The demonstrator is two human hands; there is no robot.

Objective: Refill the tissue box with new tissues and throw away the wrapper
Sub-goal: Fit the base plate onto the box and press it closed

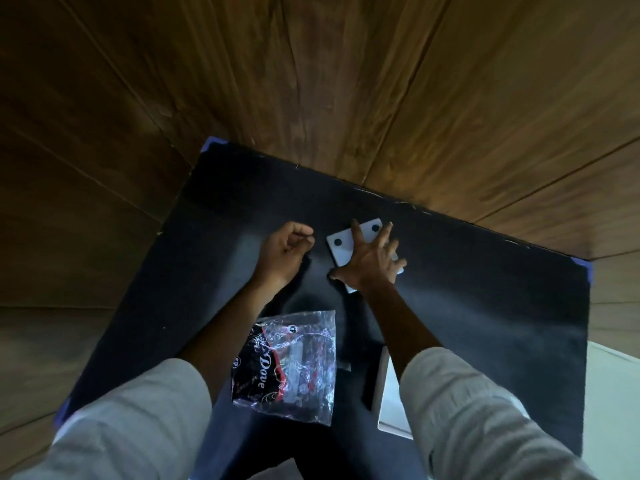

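Black mat (485, 306): covers the table top, blue tape at its corners; wood-plank floor (311, 81) beyond.

White panel (341, 249): flat, two dark round pads on its far side; lies at the far middle of the mat, likely the tissue box's base.

Right hand (372, 259): fingers spread wide, palm pressed flat on the white panel, gripping nothing.

Left hand (285, 249): just left of the panel, fingers loosely curled; contents cannot be told.

Wrapper (291, 365): crumpled clear plastic with black "Dove" print, lying on the near mat between the forearms.

White box (388, 393): near right, partly hidden under the right sleeve (485, 410).
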